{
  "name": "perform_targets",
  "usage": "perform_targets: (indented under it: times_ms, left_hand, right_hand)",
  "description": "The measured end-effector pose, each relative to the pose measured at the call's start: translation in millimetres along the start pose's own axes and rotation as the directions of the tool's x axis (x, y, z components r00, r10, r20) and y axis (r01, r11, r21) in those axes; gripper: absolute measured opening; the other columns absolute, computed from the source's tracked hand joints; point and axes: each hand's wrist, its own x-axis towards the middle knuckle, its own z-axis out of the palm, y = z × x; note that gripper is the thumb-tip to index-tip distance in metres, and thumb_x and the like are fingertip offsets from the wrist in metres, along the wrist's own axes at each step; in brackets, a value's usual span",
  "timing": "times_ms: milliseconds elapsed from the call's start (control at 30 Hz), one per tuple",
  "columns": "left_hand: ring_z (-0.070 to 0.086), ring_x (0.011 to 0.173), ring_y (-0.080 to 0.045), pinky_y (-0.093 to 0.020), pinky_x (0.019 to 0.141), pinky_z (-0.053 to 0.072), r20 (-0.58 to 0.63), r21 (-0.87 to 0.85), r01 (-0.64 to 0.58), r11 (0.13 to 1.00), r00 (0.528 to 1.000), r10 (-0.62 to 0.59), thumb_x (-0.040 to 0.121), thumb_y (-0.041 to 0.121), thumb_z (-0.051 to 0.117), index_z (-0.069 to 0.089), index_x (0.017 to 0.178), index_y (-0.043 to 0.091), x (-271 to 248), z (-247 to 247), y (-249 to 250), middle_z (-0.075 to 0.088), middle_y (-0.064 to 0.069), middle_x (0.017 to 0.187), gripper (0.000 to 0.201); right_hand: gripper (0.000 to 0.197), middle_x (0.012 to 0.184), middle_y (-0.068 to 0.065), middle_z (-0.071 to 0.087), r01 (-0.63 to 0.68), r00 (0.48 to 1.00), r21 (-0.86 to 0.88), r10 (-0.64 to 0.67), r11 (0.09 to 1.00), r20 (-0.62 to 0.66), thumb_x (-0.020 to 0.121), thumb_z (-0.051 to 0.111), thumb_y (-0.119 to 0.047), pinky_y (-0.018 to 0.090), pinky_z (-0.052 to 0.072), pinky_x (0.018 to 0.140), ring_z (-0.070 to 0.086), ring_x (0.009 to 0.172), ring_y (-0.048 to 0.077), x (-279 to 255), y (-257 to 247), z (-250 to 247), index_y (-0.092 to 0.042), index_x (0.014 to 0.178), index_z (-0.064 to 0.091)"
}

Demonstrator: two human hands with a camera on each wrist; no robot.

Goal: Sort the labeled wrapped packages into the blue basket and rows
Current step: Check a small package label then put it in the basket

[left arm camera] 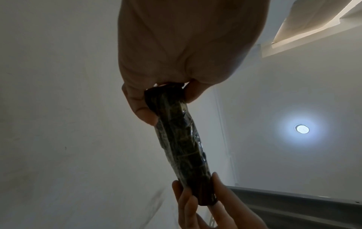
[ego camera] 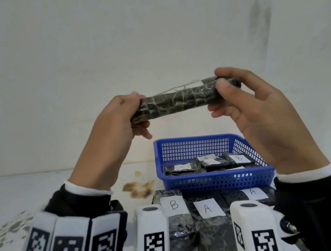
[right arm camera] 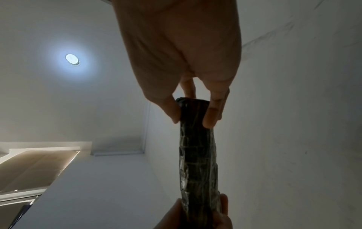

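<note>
Up high, 2 hands hold 1 long wrapped package.

Seen from the head, the left hand [ego camera: 115, 119] grips one end of the package [ego camera: 180, 100] and the right hand [ego camera: 248, 104] pinches the other, level, above the blue basket [ego camera: 216, 179]. Smaller labeled packages lie inside the basket; in front of it 3 more lie in a row, marked B [ego camera: 174, 205], A [ego camera: 208, 208] and A [ego camera: 252, 192]. From the left wrist, curled fingers [left arm camera: 141, 106] clamp the package end [left arm camera: 166, 99] against a white wall. From the right wrist, thumb and fingers [right arm camera: 210, 116] pinch the other end [right arm camera: 192, 108], a ceiling lamp [right arm camera: 72, 59] glowing behind.
</note>
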Motion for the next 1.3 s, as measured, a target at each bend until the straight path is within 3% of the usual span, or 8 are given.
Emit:
perform_targets:
  times_ms: [167,400,633,767,900,1000,1100,1300]
  left_hand:
    - [0.053,0.062,-0.018,-0.042,0.074,0.042,0.026,0.062,-0.002,0.998,1.000,0.001,0.092,0.040,0.053,0.061,0.092,0.007,-0.4,-1.8,-0.6,0.060,0.003,0.067,0.034]
    - [0.051,0.063,-0.016,-0.037,0.076,0.044,0.033,0.100,-0.008,0.995,0.999,0.005,0.088,0.040,0.064,0.058,0.100,0.012,-4.3,0.6,1.1,0.059,-0.004,0.079,0.031]
    - [0.052,0.063,-0.010,-0.029,0.068,0.044,-0.008,0.176,-0.005,0.984,1.000,0.007,0.083,0.045,0.065,0.051,0.101,0.023,-7.8,8.9,0.9,0.060,0.005,0.080,0.031]
    - [0.054,0.049,0.000,-0.024,0.061,0.040,-0.016,0.226,0.010,0.974,1.000,-0.007,0.080,0.044,0.068,0.046,0.114,0.027,-8.8,8.2,0.1,0.063,0.003,0.098,0.044]
    - [0.062,0.065,-0.005,-0.019,0.064,0.045,0.013,0.227,0.030,0.973,0.999,-0.034,0.074,0.038,0.076,0.035,0.143,0.024,-8.7,7.0,0.4,0.061,0.005,0.118,0.081]
    - [0.065,0.067,-0.005,-0.019,0.068,0.048,0.038,0.267,0.031,0.963,0.998,-0.043,0.073,0.035,0.078,0.053,0.129,0.020,-7.6,6.0,1.4,0.070,0.004,0.100,0.064]
    - [0.071,0.075,-0.015,-0.042,0.086,0.055,0.025,0.214,0.051,0.975,0.998,-0.058,0.078,0.024,0.077,0.053,0.125,0.016,-7.2,5.8,-0.2,0.074,0.001,0.092,0.054]
    - [0.066,0.062,-0.020,-0.027,0.056,0.056,0.025,-0.050,0.063,0.997,0.998,-0.061,0.096,0.009,0.055,0.051,0.122,-0.001,-4.7,3.3,5.9,0.068,-0.013,0.085,0.029]
  right_hand:
    - [0.016,0.109,0.013,0.071,0.012,1.000,-0.086,-0.010,0.996,0.022,0.094,0.066,-0.019,0.027,0.052,0.071,0.066,0.075,0.019,-0.6,2.1,-1.7,-0.018,0.109,0.071]
    - [0.014,0.068,-0.008,0.065,0.017,1.000,-0.191,-0.012,0.982,0.026,0.087,0.073,-0.028,0.015,0.047,0.059,0.058,0.057,0.007,-5.2,-1.1,0.2,-0.019,0.097,0.074]
    - [0.017,0.065,-0.013,0.062,0.046,0.999,-0.247,-0.043,0.968,0.020,0.080,0.078,-0.033,0.014,0.044,0.056,0.049,0.056,0.004,-8.1,-2.1,2.7,-0.023,0.092,0.071]
    - [0.025,0.084,-0.010,0.067,0.057,0.998,-0.296,-0.057,0.954,0.008,0.073,0.082,-0.039,0.009,0.044,0.060,0.058,0.065,0.001,-8.8,-1.3,5.4,-0.028,0.091,0.067]
    - [0.035,0.104,-0.003,0.064,0.085,0.996,-0.362,-0.092,0.928,-0.004,0.070,0.085,-0.038,0.010,0.047,0.069,0.064,0.082,0.003,-9.4,0.7,7.4,-0.032,0.096,0.062]
    - [0.057,0.116,-0.015,0.061,0.107,0.994,-0.369,-0.114,0.923,0.005,0.071,0.086,-0.033,0.019,0.053,0.087,0.066,0.098,0.001,-9.1,3.3,7.2,-0.038,0.119,0.056]
    - [0.064,0.116,-0.019,0.063,0.093,0.995,-0.342,-0.098,0.935,0.003,0.077,0.082,-0.034,0.021,0.052,0.088,0.067,0.095,-0.001,-8.7,4.5,7.7,-0.043,0.131,0.050]
    - [0.032,0.096,0.006,0.074,0.050,0.998,-0.154,-0.042,0.987,0.055,0.094,0.066,-0.016,0.029,0.055,0.072,0.065,0.075,0.016,-5.6,1.5,5.3,-0.031,0.122,0.063]
